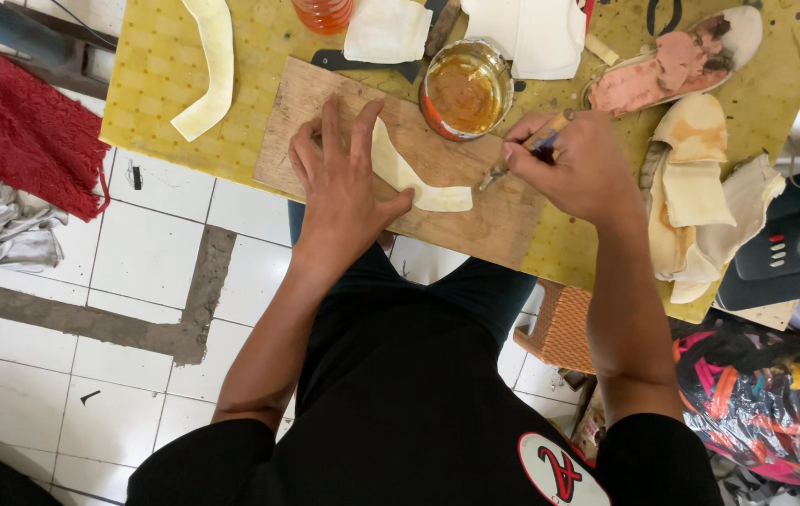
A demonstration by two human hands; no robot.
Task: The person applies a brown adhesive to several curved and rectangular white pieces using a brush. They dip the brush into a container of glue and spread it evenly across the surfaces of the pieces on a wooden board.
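Note:
My left hand [342,176] presses flat on a curved cream strip [411,180] that lies on a wooden board [475,220]. The strip's end sticks out to the right of my thumb. My right hand [576,167] grips a small brush [520,161] whose tip points down at the board just right of the strip. Behind the board stands an open tin of amber glue [463,91].
The board rests on a yellow table [161,75]. On it lie another cream strip [208,61], white pieces [533,33], a pink shoe sole [672,61] and stacked cream pieces [695,192]. Red cloth [20,126] is at left; coloured scraps [761,398] at right.

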